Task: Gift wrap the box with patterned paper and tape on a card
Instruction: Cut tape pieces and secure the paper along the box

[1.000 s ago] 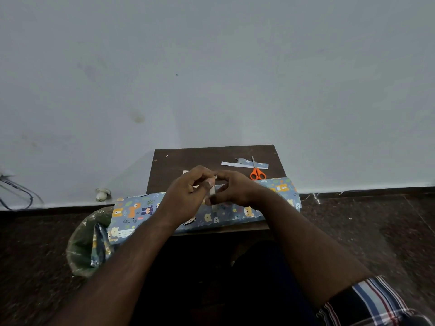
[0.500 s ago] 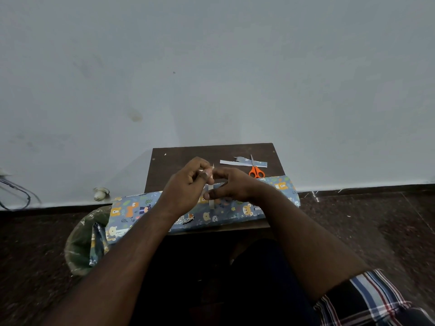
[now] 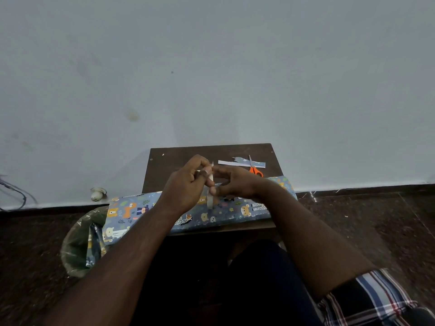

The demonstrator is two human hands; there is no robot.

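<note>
A roll of blue animal-patterned wrapping paper (image 3: pixel 141 210) lies along the near edge of the small dark table (image 3: pixel 179 156). Above it my left hand (image 3: pixel 186 184) and my right hand (image 3: pixel 235 182) meet over a roll of clear tape (image 3: pixel 210 198), held upright between them. My left fingers pinch a short strip of tape at the top. My right hand's thumb and fingers curl round the roll. The box and the card are hidden or out of sight.
Orange-handled scissors (image 3: pixel 255 170) and a cut strip of paper (image 3: pixel 235 163) lie at the table's far right. A bin lined with a green bag (image 3: pixel 77 245), holding paper scraps, stands on the floor at the left. A wall rises right behind the table.
The tape roll has turned upright between my hands, and a short strip now stands up at my left fingertips. Both hands stay above the paper roll.
</note>
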